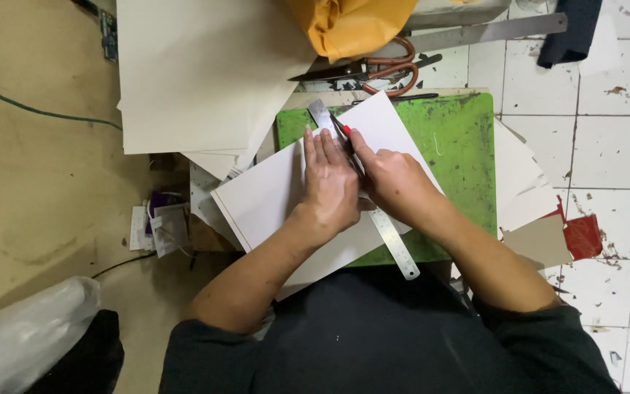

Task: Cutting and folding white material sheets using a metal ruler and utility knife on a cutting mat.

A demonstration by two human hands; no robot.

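Left hand [327, 182] flat, fingers spread, pinning steel ruler [362, 191] on white sheet [271, 193] over green cutting mat [461, 146]. Right hand [391, 179] closed on red-tipped knife [345, 137], blade near ruler's far end. Cut looks barely started; most of the line remains. Scissors [384, 71] lie beyond.
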